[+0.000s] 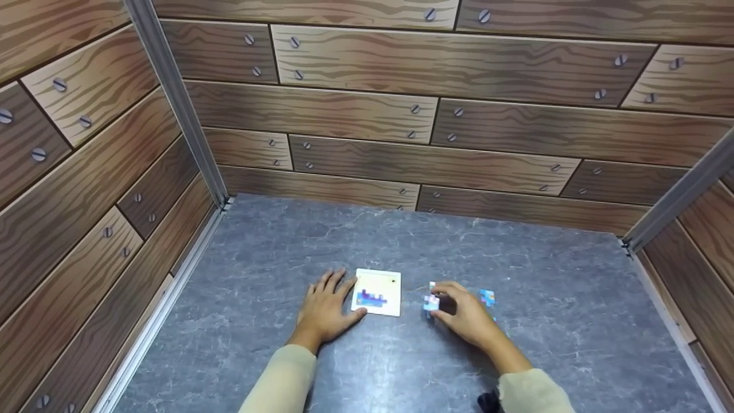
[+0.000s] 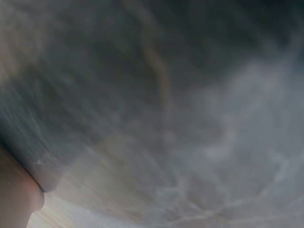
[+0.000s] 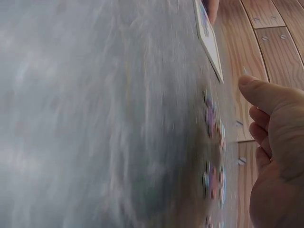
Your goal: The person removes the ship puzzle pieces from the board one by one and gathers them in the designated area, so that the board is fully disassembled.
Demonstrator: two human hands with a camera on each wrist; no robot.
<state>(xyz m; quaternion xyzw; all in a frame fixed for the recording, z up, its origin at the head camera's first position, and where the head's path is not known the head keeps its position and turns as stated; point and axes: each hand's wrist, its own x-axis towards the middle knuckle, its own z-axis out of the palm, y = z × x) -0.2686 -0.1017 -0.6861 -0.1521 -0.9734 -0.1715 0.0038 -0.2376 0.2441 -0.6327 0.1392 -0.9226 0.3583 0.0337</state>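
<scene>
A small white-framed puzzle board (image 1: 378, 287) lies on the grey table, with blue and purple pieces along its lower left. My left hand (image 1: 328, 307) rests flat, fingers spread, its thumb and index finger touching the board's left edge. To the right, my right hand (image 1: 467, 315) hovers with thumb and index finger apart over a blue, pink and white puzzle piece (image 1: 431, 303). In the right wrist view the thumb (image 3: 261, 92) stands clear of the puzzle pieces (image 3: 210, 116) on the table; I see nothing held there. The left wrist view shows mostly blurred table.
Another blue puzzle piece (image 1: 487, 296) lies beyond the right hand's knuckles. A black object (image 1: 488, 401) sits by the right sleeve. Wood-patterned walls (image 1: 355, 109) enclose the table at the back and both sides, with metal posts (image 1: 178, 103) in the corners.
</scene>
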